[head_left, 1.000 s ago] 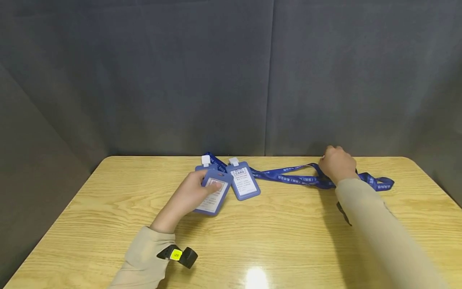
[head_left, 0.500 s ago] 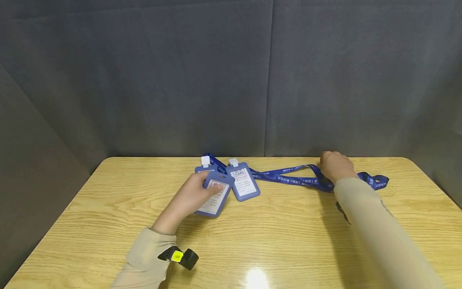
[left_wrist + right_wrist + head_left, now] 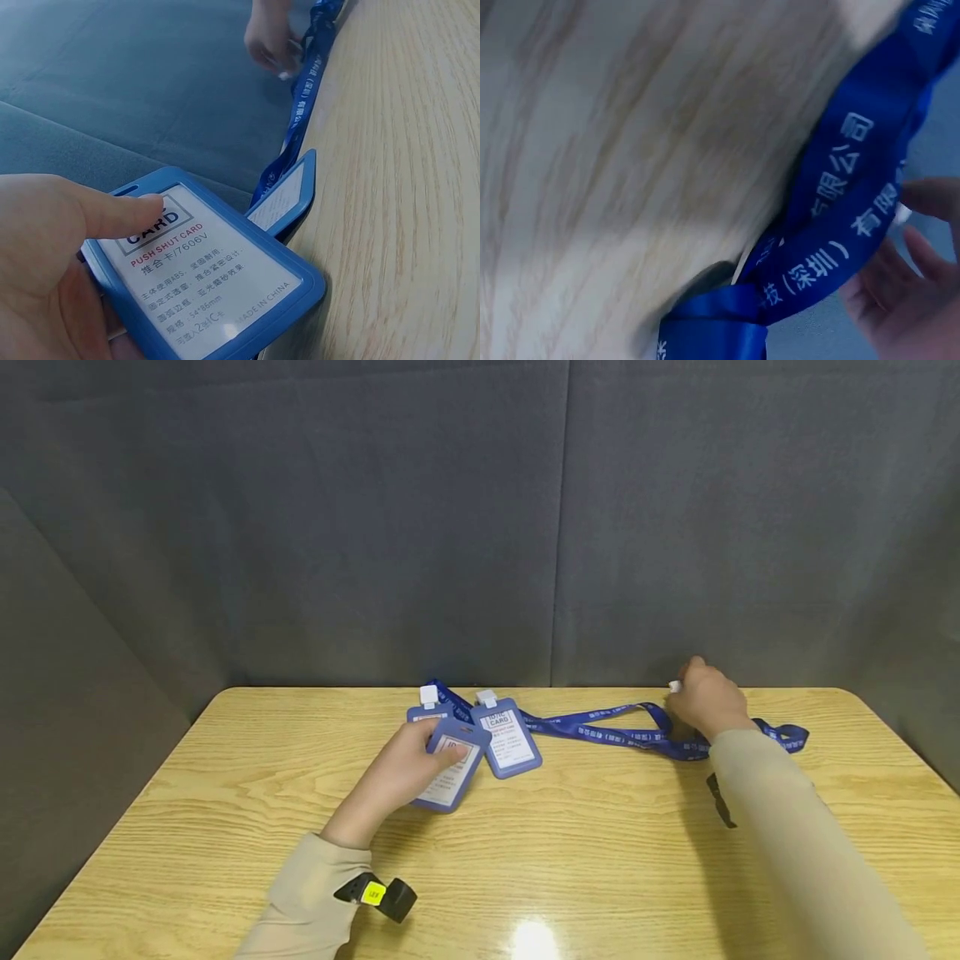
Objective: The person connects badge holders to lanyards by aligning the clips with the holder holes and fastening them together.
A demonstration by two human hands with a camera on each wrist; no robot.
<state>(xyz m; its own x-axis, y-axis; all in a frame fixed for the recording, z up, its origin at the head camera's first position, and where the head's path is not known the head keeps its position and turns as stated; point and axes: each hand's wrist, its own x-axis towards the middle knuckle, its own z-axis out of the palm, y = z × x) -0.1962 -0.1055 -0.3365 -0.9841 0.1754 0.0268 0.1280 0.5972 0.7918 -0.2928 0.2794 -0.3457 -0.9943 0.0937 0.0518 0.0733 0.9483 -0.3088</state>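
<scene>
My left hand (image 3: 399, 767) grips a blue ID card holder (image 3: 217, 277), thumb across its printed face. No clip shows at the held holder's slot. Behind it, a second holder (image 3: 422, 713) is partly covered; a third holder (image 3: 512, 747) lies just to the right. Each of these two has a white clip at its top. My right hand (image 3: 708, 700) pinches a small white piece (image 3: 674, 686), apparently a lanyard clip, above the far right of the table. Blue printed lanyards (image 3: 600, 734) run beneath that hand; the right wrist view shows a strap (image 3: 817, 262) beside the fingers.
A wood-grain table (image 3: 540, 852) carries everything. Its back edge meets a dark grey curtain (image 3: 420, 527). The lanyard's looped end (image 3: 791, 737) lies right of my right hand. A black wrist camera (image 3: 393, 897) sits on my left sleeve.
My right hand has risen slightly and turned, and the white piece now shows at its fingertips. The lanyard end at the right has drawn in a little. My left hand has barely moved.
</scene>
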